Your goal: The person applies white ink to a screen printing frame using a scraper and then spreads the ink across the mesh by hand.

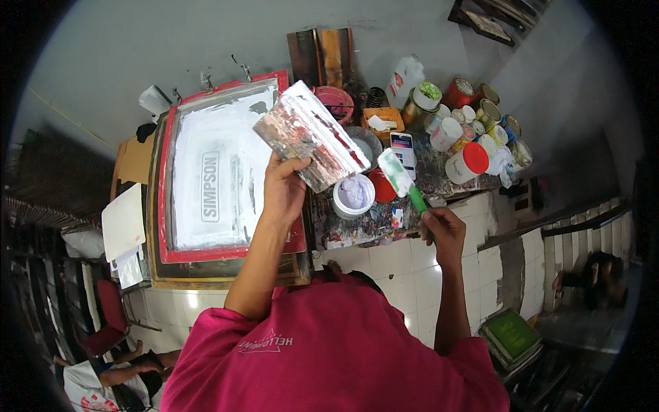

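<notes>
Squeegee (310, 135), broad and paint-smeared with a red streak along one edge, is held raised and tilted in the left hand (283, 187), fingers (296, 165) clamped on its lower edge; it sits above the gap between the printing screen and the paint-stained tabletop (357, 223). Right hand (441, 229) grips a green-handled spatula (400, 176), fingers closed round the handle, the blade coated in white ink and pointing up-left toward the squeegee, tip just short of it. Directly below the two tools: an open white tub (354, 195) of pale lilac-white ink on the tabletop, with a red lid (382, 186) just beside it. Left of the tub lies the screen-printing frame (226, 165), red-edged, mesh covered in white ink with a grey lettered stencil area near its left side. Behind the tub, a phone (403, 150) lies face up with its screen lit. Further right, a cluster of paint tins and jars (473, 127), one white jar with a red lid (467, 162). The person wears a magenta shirt (329, 350). White tiled front below the tabletop.
</notes>
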Demonstrator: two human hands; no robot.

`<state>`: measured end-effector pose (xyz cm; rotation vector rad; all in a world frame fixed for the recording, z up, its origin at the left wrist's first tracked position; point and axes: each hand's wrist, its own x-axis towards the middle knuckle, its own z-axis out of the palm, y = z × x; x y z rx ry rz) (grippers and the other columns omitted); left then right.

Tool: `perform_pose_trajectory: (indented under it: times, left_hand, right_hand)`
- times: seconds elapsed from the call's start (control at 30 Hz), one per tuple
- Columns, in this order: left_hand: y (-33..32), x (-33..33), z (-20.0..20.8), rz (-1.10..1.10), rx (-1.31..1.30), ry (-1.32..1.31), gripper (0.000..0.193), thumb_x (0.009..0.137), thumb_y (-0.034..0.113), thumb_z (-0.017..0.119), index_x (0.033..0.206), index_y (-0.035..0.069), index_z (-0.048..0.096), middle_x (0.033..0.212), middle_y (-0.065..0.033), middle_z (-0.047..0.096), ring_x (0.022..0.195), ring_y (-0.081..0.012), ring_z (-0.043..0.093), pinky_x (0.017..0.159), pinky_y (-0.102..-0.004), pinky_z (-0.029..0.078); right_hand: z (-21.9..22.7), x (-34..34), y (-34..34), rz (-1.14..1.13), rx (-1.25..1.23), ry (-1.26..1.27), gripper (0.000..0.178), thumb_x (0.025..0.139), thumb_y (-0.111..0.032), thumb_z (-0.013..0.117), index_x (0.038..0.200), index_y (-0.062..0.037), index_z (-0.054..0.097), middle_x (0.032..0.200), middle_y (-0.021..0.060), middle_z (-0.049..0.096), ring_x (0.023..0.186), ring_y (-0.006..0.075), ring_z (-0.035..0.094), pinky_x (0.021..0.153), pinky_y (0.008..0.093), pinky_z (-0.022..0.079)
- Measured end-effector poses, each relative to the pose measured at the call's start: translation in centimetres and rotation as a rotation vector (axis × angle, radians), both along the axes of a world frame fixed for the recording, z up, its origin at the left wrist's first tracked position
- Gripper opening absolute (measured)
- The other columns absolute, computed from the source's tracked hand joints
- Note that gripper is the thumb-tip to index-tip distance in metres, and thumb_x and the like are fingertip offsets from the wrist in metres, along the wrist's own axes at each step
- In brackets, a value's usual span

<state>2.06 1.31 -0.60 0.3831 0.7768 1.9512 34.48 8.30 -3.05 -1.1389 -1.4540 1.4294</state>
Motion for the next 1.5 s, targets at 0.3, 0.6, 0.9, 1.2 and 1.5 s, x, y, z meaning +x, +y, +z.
perform_pose_trajectory:
  times: [0.3, 0.6, 0.9, 1.2, 1.5]
  left_hand:
    - [0.0, 0.8, -0.3, 0.095, -0.013, 0.235, 0.053, 0.074, -0.012, 0.061, 0.125, 0.002, 0.051, 0.115, -0.0094, 0.063, 0.108, -0.0225, 0.061, 0.097, -0.0383, 0.047]
    - [-0.6, 1.2, -2.6, 0.063, -0.106, 0.424, 0.049, 0.071, -0.011, 0.065, 0.118, 0.0, 0.057, 0.109, -0.0089, 0.067, 0.099, -0.0187, 0.063, 0.089, -0.0342, 0.05]
    - [0.2, -3.0, -1.6, 0.061, 0.409, 0.847, 0.029, 0.074, 0.002, 0.079, 0.094, 0.004, 0.058, 0.108, -0.0185, 0.068, 0.123, -0.0349, 0.056, 0.108, -0.0482, 0.042]
    - [-0.8, -3.4, 0.3, -0.005, 0.309, 1.002, 0.025, 0.067, 0.0, 0.079, 0.086, 0.006, 0.064, 0.104, -0.014, 0.071, 0.122, -0.0331, 0.056, 0.108, -0.046, 0.04]
    - [-0.8, -3.2, 1.1, 0.044, 0.196, 1.434, 0.02, 0.066, 0.012, 0.079, 0.08, 0.009, 0.065, 0.101, -0.0061, 0.073, 0.121, -0.0299, 0.059, 0.11, -0.0452, 0.033]
  right_hand:
    - [3.4, -2.4, -1.0, 0.084, -0.173, -0.122, 0.019, 0.09, -0.017, 0.07, 0.09, 0.0014, 0.066, 0.069, 0.0017, 0.061, 0.054, 0.005, 0.05, 0.048, 0.0215, 0.036]
    - [8.6, -5.2, -1.1, 0.108, -0.102, -0.015, 0.017, 0.09, -0.019, 0.07, 0.09, -0.0025, 0.067, 0.069, 0.0014, 0.063, 0.051, 0.002, 0.048, 0.043, 0.0189, 0.034]
    - [1.9, -1.5, 1.2, -0.075, -0.089, -0.139, 0.02, 0.088, -0.023, 0.071, 0.084, -0.0049, 0.065, 0.066, 0.0011, 0.06, 0.046, 0.0053, 0.047, 0.039, 0.0222, 0.031]
    - [1.4, -2.9, 1.6, 0.019, -0.308, -0.012, 0.022, 0.086, -0.026, 0.074, 0.084, -0.0059, 0.067, 0.063, 0.0011, 0.06, 0.047, 0.0044, 0.048, 0.039, 0.0213, 0.032]
    - [5.2, -4.0, 6.1, 0.248, 0.052, -0.448, 0.02, 0.087, -0.02, 0.071, 0.079, -0.0027, 0.066, 0.062, -0.0009, 0.058, 0.049, 0.0044, 0.047, 0.045, 0.0223, 0.033]
